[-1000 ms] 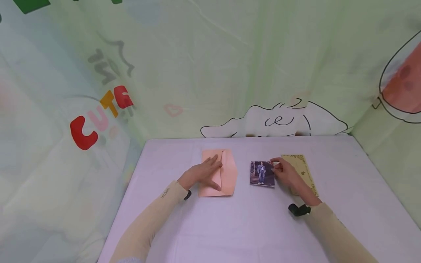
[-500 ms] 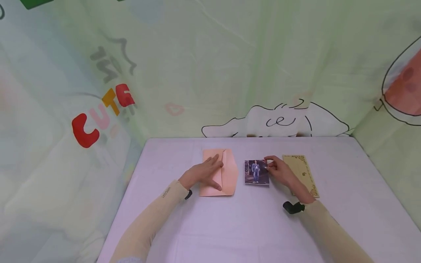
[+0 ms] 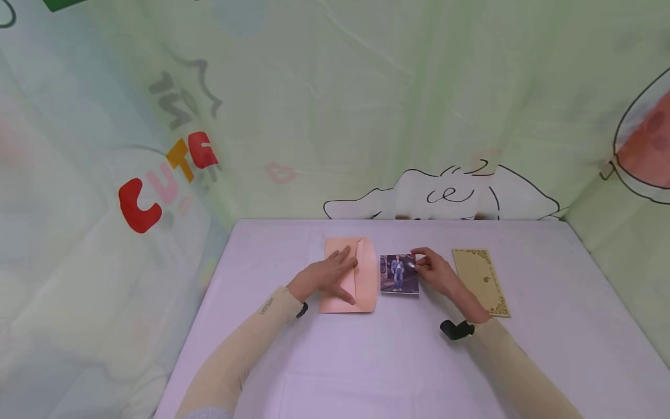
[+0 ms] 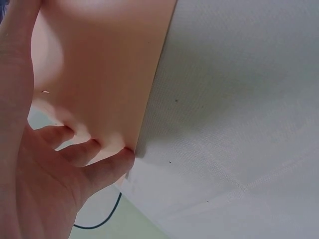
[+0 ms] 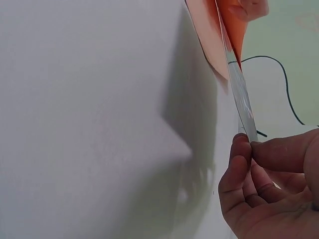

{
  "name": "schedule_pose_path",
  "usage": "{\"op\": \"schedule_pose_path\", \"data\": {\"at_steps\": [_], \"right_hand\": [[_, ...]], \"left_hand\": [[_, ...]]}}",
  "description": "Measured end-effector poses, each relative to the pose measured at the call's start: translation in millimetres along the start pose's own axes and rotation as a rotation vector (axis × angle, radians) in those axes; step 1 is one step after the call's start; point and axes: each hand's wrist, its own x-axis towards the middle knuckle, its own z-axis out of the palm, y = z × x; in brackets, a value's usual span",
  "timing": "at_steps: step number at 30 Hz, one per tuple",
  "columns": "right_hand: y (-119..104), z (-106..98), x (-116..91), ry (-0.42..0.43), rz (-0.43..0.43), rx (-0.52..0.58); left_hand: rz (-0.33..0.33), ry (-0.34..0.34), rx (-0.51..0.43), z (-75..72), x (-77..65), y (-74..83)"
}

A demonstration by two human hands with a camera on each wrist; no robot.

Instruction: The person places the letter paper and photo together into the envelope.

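A pink envelope [image 3: 368,279] lies on the table with its flap side toward the right. My left hand [image 3: 325,277] rests across it with fingers spread, and in the left wrist view its fingertips [image 4: 124,158] press on the envelope's surface. Just right of the envelope is a square photo [image 3: 395,278] of a standing person in blue clothes. My right hand [image 3: 437,273] pinches the photo by its right edge between thumb and fingers. The right wrist view shows the photo [image 5: 241,102] edge-on and raised over the table, its far end overlapping the envelope [image 5: 209,42].
A cream card [image 3: 478,280] with an ornate border lies to the right, partly behind the right wrist. The table [image 3: 345,366] has a pale cloth and ends at a printed curtain [image 3: 293,116] along the back and left.
My right hand has moved left with the photo, bringing it close to the envelope and uncovering more of the cream card. The left hand has stayed on the envelope.
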Motion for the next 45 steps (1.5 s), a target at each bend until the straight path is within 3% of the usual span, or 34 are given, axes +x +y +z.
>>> {"op": "schedule_pose_path", "data": {"at_steps": [23,45], "right_hand": [[-13.3,27.7,17.3,-0.021,-0.036,0.018],[-27.0,42.9,25.2,-0.059,-0.009,0.029]], "left_hand": [[-0.006,0.006,0.0,-3.3,-2.8,1.9],[-0.025,-0.008,-0.005,-1.2,-1.2,-0.1]]}}
